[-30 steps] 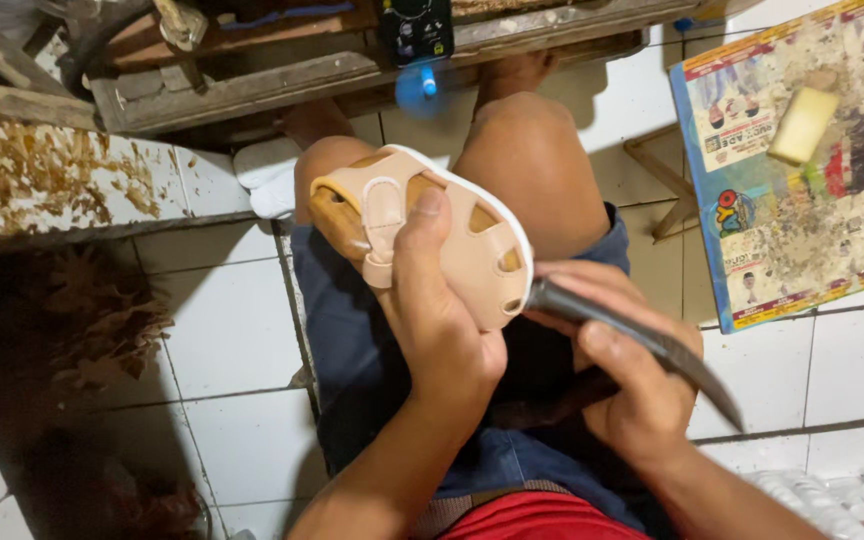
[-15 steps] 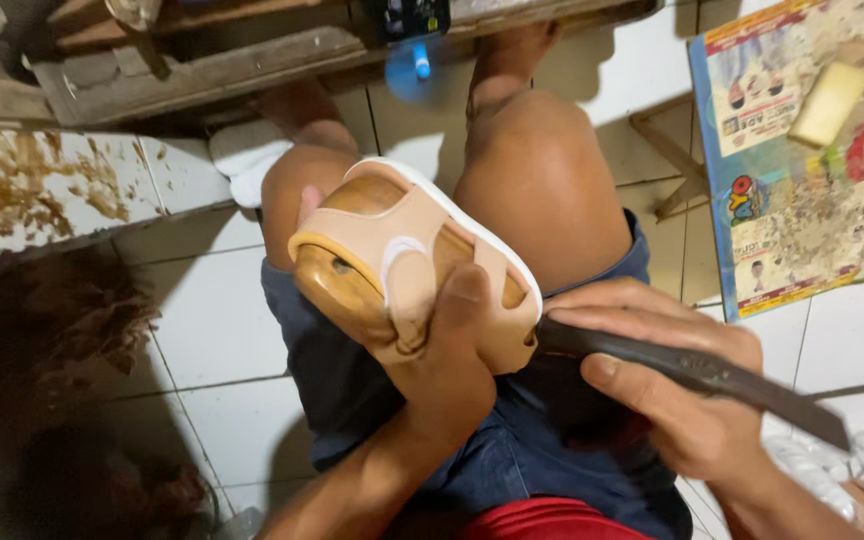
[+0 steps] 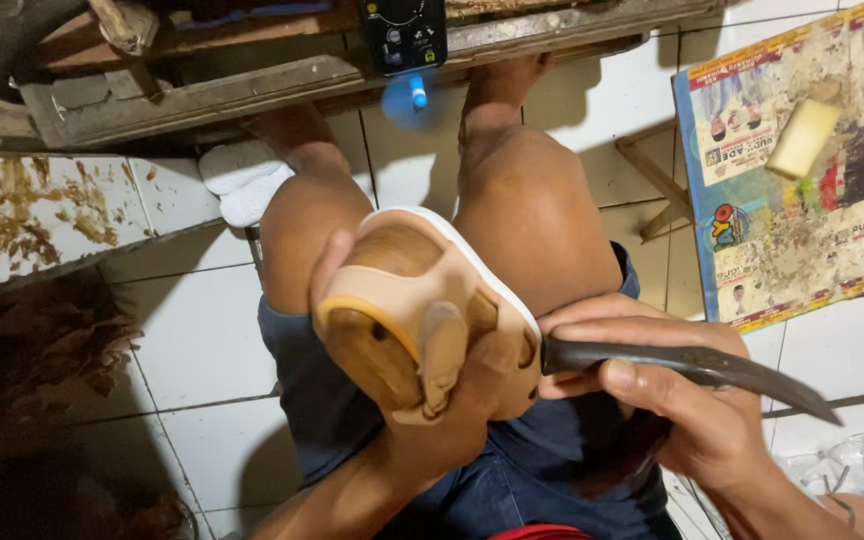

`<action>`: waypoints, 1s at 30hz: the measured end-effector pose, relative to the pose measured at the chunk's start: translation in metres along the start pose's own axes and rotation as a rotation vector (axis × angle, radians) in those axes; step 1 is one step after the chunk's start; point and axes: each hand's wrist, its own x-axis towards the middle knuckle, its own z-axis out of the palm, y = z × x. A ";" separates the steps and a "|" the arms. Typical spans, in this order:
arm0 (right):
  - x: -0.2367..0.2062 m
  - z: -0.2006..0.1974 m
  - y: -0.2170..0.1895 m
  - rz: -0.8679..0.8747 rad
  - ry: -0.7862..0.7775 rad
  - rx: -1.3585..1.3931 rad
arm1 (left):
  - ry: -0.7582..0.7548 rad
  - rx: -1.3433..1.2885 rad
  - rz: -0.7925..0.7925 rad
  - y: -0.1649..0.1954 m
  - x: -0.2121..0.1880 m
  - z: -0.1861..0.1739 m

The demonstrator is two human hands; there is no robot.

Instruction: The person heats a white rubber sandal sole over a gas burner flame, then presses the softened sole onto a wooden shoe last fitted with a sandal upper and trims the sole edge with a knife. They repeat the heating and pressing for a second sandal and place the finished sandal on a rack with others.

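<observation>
1. One beige leather sandal with a white sole (image 3: 422, 320) rests on my lap, gripped by my left hand (image 3: 452, 390).
2. My right hand (image 3: 682, 400) clasps one dark, curved, smooth blade (image 3: 692, 365) touching the sandal's right edge.

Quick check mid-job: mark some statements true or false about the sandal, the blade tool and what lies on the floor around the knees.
1. The left hand holds a beige sandal. True.
2. The right hand is empty. False: it grips a dark curved blade tool.
3. The sandal lies on the floor tiles. False: it is held up over the lap.
4. A yellow block lies on a printed sheet on the floor. True.
</observation>
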 end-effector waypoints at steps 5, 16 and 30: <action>0.012 -0.011 -0.023 0.034 -0.152 -0.475 | -0.071 -0.078 -0.042 0.003 -0.002 -0.002; 0.029 -0.019 -0.032 -0.139 -0.331 -0.526 | -0.216 -0.039 0.034 0.010 0.012 -0.008; -0.011 -0.023 0.001 -0.109 -0.233 -0.361 | -0.177 -1.006 -0.515 0.031 0.010 -0.023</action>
